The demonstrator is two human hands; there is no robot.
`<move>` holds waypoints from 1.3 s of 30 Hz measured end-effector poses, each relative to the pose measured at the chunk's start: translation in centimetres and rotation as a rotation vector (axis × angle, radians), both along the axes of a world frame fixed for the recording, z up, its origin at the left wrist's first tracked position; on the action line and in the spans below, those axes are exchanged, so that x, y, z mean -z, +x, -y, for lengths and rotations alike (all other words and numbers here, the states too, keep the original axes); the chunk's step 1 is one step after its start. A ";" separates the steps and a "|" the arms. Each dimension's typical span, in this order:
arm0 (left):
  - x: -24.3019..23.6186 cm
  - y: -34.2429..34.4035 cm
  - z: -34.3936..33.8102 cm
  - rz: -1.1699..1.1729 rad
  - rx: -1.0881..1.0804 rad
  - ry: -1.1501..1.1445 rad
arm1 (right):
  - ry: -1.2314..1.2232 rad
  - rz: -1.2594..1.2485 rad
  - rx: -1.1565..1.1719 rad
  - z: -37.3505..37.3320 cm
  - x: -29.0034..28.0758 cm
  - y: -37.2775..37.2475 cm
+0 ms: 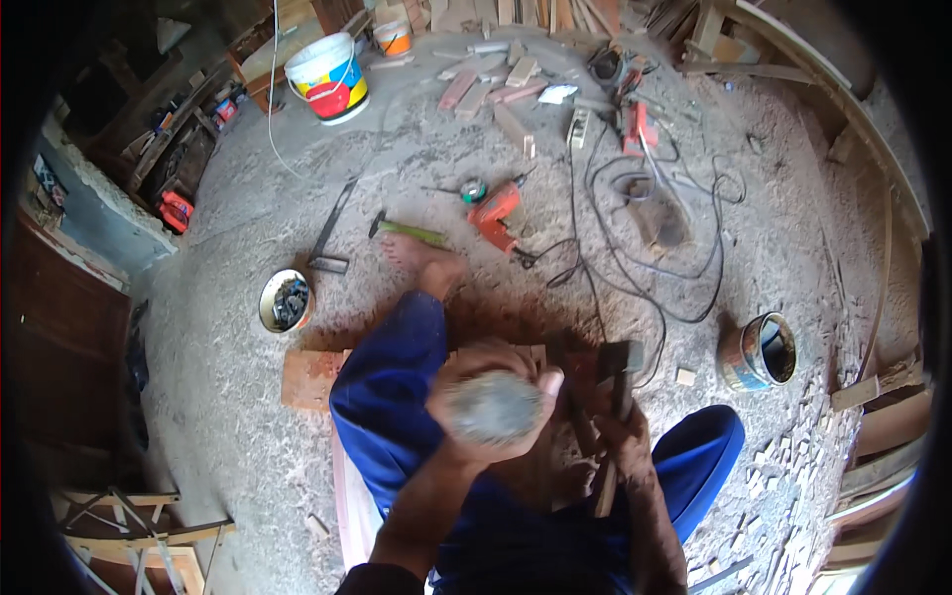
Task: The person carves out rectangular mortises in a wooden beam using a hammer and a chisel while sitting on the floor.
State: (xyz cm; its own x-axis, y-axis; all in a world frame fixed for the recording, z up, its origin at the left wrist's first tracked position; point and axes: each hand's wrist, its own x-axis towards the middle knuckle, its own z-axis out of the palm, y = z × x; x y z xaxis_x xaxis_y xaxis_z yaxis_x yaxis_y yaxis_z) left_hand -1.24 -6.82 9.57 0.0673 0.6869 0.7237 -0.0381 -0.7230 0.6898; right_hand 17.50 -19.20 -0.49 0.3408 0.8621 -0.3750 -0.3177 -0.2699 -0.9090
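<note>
My left hand (459, 389) is closed round a thing with a round, grey-white top (493, 409). It is blurred, so I cannot make out its kind. To its right, my right hand (625, 438) grips the wooden handle of a hammer (621, 359), its dark blocky head pointing away from me. Between and beneath my hands are dark wooden pieces (573, 402), partly hidden by my arms. A reddish board (309, 379) sticks out to the left, under my blue-trousered leg. My bare foot rests on the floor beyond it.
Beyond my foot lie a green-handled hammer (416, 232), an orange-red drill (496, 214) and a dark L-shaped tool (332, 230). A small bucket (266, 315) holds dark bits; a tin (739, 359) stands right. Black cables (635, 288) loop across the floor. Wood offcuts (496, 84) lie farther back.
</note>
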 end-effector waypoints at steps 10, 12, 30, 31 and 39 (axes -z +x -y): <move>5.7 0.7 -7.9 -0.014 -0.076 -0.198 | -0.017 -0.061 0.044 -0.2 -0.2 0.0; 6.2 0.9 -8.0 -0.007 -0.058 -0.165 | -0.018 -0.045 0.040 -0.4 0.0 0.0; 10.1 0.7 -2.0 -0.305 -0.079 -0.066 | 0.258 0.924 -0.225 -0.1 -3.1 -2.1; 10.5 0.9 -1.9 -0.203 -0.028 -0.060 | 0.311 0.998 -0.253 -0.3 -4.3 -2.2; 21.7 1.5 -4.7 0.959 0.881 -0.975 | 0.312 1.624 -0.814 -3.9 -9.8 -2.3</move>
